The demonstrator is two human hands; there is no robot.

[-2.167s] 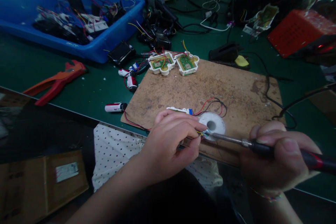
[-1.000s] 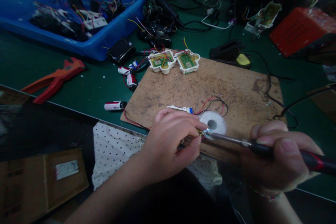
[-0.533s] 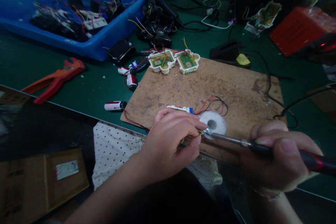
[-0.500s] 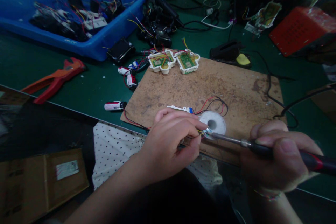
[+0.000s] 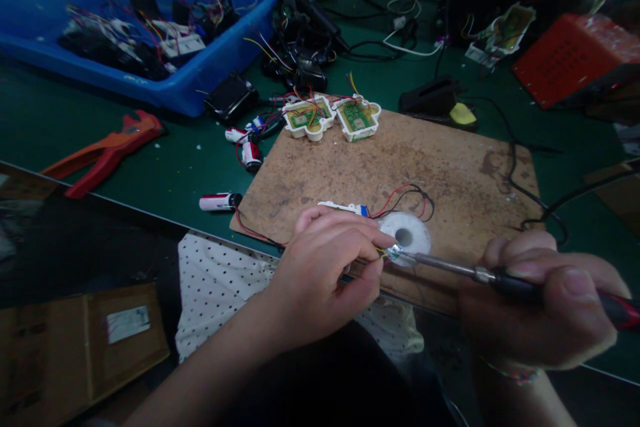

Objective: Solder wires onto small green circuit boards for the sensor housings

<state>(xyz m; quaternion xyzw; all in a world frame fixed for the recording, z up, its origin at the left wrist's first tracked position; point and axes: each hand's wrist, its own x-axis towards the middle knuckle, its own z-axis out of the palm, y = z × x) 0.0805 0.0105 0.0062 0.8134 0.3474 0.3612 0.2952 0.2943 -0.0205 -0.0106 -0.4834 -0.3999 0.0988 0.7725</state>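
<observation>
My right hand (image 5: 545,293) is closed around the dark handle of a soldering iron (image 5: 445,265). Its metal tip points left, at a small shiny piece (image 5: 393,251) by the white solder spool (image 5: 411,232). Pinched in the fingers of my left hand (image 5: 335,267) are thin wires (image 5: 381,251), one of them yellow, ending at that shiny piece. Beyond the left fingers a white-edged part (image 5: 345,206) with a blue connector (image 5: 363,210) shows partly; my hand covers the rest. Red and black wires (image 5: 413,190) loop out beside the spool.
A brown board (image 5: 450,173) carries two white housings with green circuit boards (image 5: 356,117). To the left lie batteries (image 5: 219,201), an orange wire stripper (image 5: 115,147) and a blue bin (image 5: 185,93). An iron stand (image 5: 433,97) and red box (image 5: 570,60) stand at the right.
My right hand has shifted slightly right with the soldering iron, drawing its tip a little away from the wires. My left hand has stayed in place.
</observation>
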